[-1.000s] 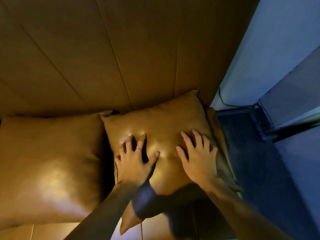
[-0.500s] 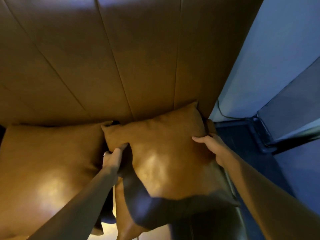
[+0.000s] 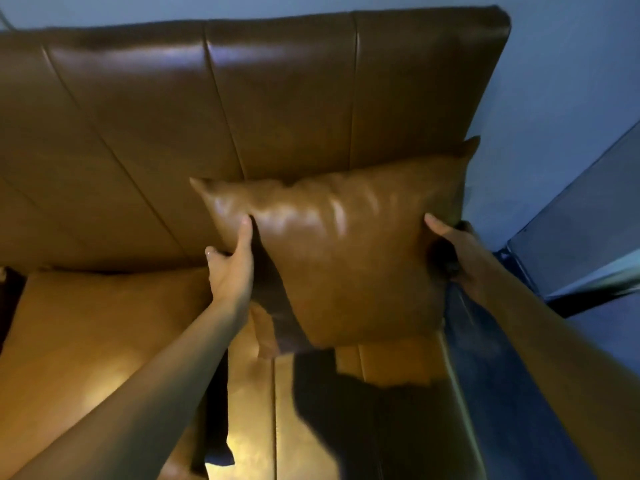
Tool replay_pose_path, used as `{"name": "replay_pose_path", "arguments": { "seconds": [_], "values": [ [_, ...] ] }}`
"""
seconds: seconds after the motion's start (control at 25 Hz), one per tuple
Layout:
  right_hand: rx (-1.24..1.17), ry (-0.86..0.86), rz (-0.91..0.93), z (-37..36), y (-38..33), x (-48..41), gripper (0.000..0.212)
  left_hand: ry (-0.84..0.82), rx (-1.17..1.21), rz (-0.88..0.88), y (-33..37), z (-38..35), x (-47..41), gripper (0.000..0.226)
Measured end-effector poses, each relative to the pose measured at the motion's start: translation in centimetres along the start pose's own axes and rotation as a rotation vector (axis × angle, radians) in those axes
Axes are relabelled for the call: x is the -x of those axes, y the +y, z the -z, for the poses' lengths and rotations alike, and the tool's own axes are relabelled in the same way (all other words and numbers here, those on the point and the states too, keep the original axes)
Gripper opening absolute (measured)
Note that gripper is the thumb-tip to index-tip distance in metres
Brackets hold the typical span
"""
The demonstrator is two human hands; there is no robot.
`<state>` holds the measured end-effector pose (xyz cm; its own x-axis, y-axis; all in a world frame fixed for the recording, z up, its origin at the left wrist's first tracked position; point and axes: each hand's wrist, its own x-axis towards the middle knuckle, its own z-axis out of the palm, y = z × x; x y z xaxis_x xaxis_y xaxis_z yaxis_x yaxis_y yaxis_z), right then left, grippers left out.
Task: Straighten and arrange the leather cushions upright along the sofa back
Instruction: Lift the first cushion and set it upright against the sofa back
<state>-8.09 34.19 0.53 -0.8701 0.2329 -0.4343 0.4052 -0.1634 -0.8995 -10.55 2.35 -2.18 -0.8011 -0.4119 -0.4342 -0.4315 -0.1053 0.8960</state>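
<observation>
Both hands grip one leather cushion (image 3: pixel 349 258) raised against the sofa back (image 3: pixel 242 109): left hand (image 3: pixel 232 271) on its left edge, right hand (image 3: pixel 453 254) half hidden in shadow; a second cushion (image 3: pixel 104 327) lies partly cut off

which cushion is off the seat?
The right cushion, held between left hand and right hand; the left cushion lies on the seat.
</observation>
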Motion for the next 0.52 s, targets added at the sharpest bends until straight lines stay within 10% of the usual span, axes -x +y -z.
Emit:
{"name": "replay_pose_path", "arguments": {
  "seconds": [0.16,0.32,0.52],
  "values": [
    [-0.046,-0.108,0.028,-0.3,-3.1,-0.5,0.080,0.022,0.044,-0.030,1.8,-0.2,-1.5,0.111],
    [-0.030,-0.139,0.008,-0.9,-3.3,-1.7,0.109,-0.112,0.069,-0.011,3.5,-1.1,-2.1,0.091],
    [-0.105,-0.023,0.029,-1.1,-3.1,-2.0,0.096,-0.091,0.074,-0.057,3.6,-1.2,-1.9,0.123]
  ]
}}
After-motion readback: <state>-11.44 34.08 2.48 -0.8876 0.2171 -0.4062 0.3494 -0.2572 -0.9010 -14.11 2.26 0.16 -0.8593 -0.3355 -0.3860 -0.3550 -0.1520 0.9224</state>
